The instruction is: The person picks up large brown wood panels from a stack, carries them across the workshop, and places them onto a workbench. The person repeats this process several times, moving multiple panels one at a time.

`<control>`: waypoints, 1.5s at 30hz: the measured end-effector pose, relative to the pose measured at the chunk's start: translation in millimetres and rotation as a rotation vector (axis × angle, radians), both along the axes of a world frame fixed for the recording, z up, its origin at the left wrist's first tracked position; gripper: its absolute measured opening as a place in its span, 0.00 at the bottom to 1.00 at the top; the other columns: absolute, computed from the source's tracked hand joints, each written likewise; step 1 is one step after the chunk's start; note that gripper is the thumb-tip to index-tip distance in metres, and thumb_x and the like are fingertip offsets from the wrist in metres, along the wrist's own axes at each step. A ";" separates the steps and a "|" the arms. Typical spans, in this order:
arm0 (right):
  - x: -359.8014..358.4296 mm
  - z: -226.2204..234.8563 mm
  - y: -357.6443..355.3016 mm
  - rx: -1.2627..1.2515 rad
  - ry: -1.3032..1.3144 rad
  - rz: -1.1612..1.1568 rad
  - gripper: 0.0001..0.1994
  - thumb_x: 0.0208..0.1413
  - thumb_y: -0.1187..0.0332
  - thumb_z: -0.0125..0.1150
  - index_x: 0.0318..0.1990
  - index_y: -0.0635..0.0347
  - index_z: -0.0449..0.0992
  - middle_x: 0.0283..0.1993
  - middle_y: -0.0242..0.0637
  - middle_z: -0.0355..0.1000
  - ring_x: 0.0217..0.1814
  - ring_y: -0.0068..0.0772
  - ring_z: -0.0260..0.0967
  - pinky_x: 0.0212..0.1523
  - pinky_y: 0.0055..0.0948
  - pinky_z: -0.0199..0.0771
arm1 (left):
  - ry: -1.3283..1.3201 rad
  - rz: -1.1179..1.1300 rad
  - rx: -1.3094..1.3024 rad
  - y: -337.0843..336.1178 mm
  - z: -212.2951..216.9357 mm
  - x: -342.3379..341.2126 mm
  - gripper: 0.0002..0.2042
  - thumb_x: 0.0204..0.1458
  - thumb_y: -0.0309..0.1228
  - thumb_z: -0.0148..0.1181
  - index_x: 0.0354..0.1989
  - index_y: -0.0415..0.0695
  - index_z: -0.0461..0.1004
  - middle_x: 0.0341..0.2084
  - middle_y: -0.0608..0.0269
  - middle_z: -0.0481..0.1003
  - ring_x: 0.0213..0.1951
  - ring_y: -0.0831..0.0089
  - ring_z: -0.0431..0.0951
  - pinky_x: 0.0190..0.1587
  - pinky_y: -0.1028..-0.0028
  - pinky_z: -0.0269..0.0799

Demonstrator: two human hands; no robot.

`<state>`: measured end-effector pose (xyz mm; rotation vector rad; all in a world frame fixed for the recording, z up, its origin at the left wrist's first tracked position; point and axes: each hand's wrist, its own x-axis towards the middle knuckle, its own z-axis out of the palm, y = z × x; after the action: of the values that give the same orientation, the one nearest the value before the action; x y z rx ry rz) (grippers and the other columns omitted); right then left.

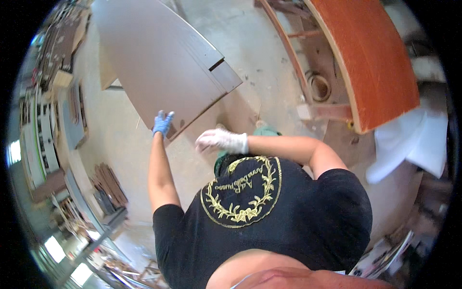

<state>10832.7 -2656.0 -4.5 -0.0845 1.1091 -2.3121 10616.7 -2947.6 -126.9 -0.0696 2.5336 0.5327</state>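
A large grey-brown board (159,58) stretches from the top of the view down toward me, with a notch cut into its right corner. My left hand (162,123), in a blue glove, grips the board's near corner with the fingers spread over its top face. Just below the board's near edge is my right hand (221,140), in a white glove. It is blurred, and I cannot tell whether it touches the board. My black shirt with a gold emblem (243,190) fills the lower middle.
A curved orange-brown wooden panel (375,58) lies at the upper right on a wooden frame, with a white cloth (414,144) below it. A ring-shaped roll (320,86) lies on the dusty concrete floor. Dark wood strips (108,183) and shelving stand at the left.
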 end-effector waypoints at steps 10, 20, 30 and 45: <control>-36.7 -136.0 142.4 1.074 -0.225 -0.990 0.19 0.44 0.66 0.62 0.45 0.62 0.71 0.41 0.40 0.73 0.43 0.32 0.71 0.46 0.27 0.69 | 0.073 -0.342 -0.447 62.0 53.2 18.2 0.52 0.34 0.63 0.59 0.66 0.55 0.38 0.65 0.45 0.37 0.64 0.43 0.41 0.63 0.56 0.46; -143.9 -187.7 189.2 1.376 -0.040 -0.701 0.16 0.49 0.55 0.57 0.45 0.47 0.74 0.43 0.36 0.73 0.45 0.37 0.70 0.47 0.33 0.68 | -0.007 -0.402 -0.421 59.1 45.7 9.9 0.52 0.36 0.59 0.62 0.66 0.55 0.36 0.65 0.46 0.34 0.64 0.43 0.39 0.63 0.56 0.45; -142.6 -196.6 181.7 1.396 0.043 -0.792 0.12 0.51 0.58 0.53 0.42 0.43 0.75 0.40 0.35 0.74 0.41 0.39 0.71 0.42 0.33 0.70 | -0.047 -0.407 -0.433 65.4 50.1 6.0 0.54 0.36 0.58 0.63 0.66 0.51 0.35 0.65 0.44 0.34 0.64 0.42 0.38 0.64 0.56 0.43; -142.2 -197.7 168.6 1.060 -0.217 -0.797 0.23 0.52 0.54 0.55 0.49 0.60 0.71 0.50 0.43 0.70 0.52 0.39 0.67 0.52 0.30 0.64 | 0.086 -0.326 -0.413 61.3 48.7 15.4 0.50 0.35 0.58 0.61 0.66 0.54 0.41 0.65 0.45 0.37 0.64 0.44 0.41 0.64 0.55 0.41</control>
<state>10690.5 -2487.5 -202.1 1.1431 2.3584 -1.8722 10632.2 -2886.4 -78.2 0.2171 2.6257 -0.1195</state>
